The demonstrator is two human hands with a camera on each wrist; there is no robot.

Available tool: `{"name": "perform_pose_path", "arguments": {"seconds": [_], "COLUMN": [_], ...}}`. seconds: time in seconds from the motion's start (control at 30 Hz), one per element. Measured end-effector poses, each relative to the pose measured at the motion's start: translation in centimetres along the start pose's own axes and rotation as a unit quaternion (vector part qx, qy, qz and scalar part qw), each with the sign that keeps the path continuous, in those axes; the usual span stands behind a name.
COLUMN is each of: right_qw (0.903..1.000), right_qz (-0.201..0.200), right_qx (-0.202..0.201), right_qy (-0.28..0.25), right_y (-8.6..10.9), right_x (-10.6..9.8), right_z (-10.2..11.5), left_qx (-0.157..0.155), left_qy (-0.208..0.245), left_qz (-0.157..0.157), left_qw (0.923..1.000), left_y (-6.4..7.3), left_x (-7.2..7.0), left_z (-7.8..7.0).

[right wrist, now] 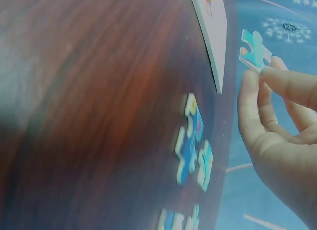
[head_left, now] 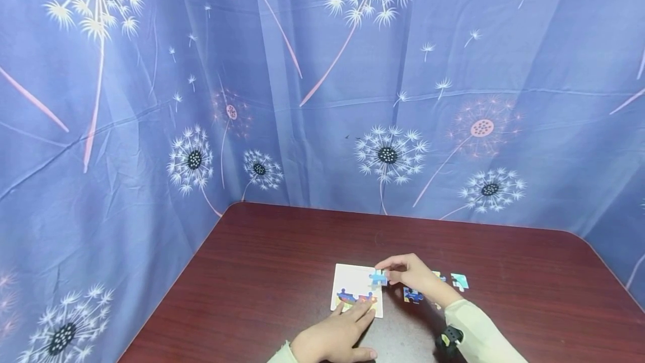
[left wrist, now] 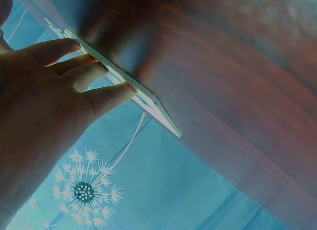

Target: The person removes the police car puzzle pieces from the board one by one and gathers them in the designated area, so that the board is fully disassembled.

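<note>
A white square puzzle board (head_left: 351,274) lies on the table, with colourful puzzle pieces (head_left: 346,297) along its near edge. My left hand (head_left: 335,336) rests on that near edge, its fingers stretched over the pieces and partly hiding them; the left wrist view shows its fingertips on the edge of the board (left wrist: 166,122). Over the board's right side, my right hand (head_left: 414,274) pinches a light blue puzzle piece (head_left: 377,278) between thumb and fingers. In the right wrist view this piece (right wrist: 254,50) is held up above the tabletop.
Right of the board lie several loose puzzle pieces, among them a dark blue piece (head_left: 412,295) and a turquoise piece (head_left: 459,280), some partly hidden by the right arm. The dark red wooden table (head_left: 282,251) is bordered by a blue dandelion-print curtain (head_left: 312,144).
</note>
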State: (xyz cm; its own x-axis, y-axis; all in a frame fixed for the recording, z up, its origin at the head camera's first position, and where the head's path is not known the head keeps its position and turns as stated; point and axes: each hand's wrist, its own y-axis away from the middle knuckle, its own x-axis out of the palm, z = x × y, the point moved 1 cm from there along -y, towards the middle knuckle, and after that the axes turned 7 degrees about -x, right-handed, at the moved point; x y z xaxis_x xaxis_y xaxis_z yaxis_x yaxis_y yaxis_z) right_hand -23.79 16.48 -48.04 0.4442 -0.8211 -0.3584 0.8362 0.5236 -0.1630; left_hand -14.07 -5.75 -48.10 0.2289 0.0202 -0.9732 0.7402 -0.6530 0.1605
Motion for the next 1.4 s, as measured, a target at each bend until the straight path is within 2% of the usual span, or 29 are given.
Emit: {"name": "perform_pose_path", "arguments": {"seconds": [0.27, 0.43, 0.53, 0.87, 1.17, 1.4], "right_qw": [1.0000, 0.9995, 0.9993, 0.9970, 0.9942, 0.9926], "right_qz": [0.000, -0.012, -0.017, -0.045, -0.062, -0.057], "right_qx": [-0.002, 0.027, 0.030, 0.062, 0.086, 0.105], "right_qy": [0.007, -0.011, -0.015, 0.003, 0.016, 0.019], "right_y": [1.2, 2.3, 3.0, 5.6, 8.2, 10.0], "right_x": [-2.2, -3.7, -4.7, -8.2, -10.1, -10.9], "right_z": [0.2, 0.0, 0.0, -0.3, -1.5, -2.5], "left_qx": [-0.002, -0.003, -0.002, -0.004, 0.000, 0.000], "left_qy": [0.009, 0.014, 0.015, 0.022, 0.013, 0.018], "left_qz": [0.001, 0.005, 0.005, 0.006, 0.004, 0.006], "left_qw": [1.0000, 0.9999, 0.9999, 0.9997, 0.9999, 0.9998], "left_y": [0.1, 0.1, 0.1, 0.2, 0.1, 0.1], "left_x": [0.0, 0.0, 0.1, 0.0, 0.0, 0.1], "left_z": [0.0, 0.1, 0.1, 0.0, 0.0, 0.0]}}
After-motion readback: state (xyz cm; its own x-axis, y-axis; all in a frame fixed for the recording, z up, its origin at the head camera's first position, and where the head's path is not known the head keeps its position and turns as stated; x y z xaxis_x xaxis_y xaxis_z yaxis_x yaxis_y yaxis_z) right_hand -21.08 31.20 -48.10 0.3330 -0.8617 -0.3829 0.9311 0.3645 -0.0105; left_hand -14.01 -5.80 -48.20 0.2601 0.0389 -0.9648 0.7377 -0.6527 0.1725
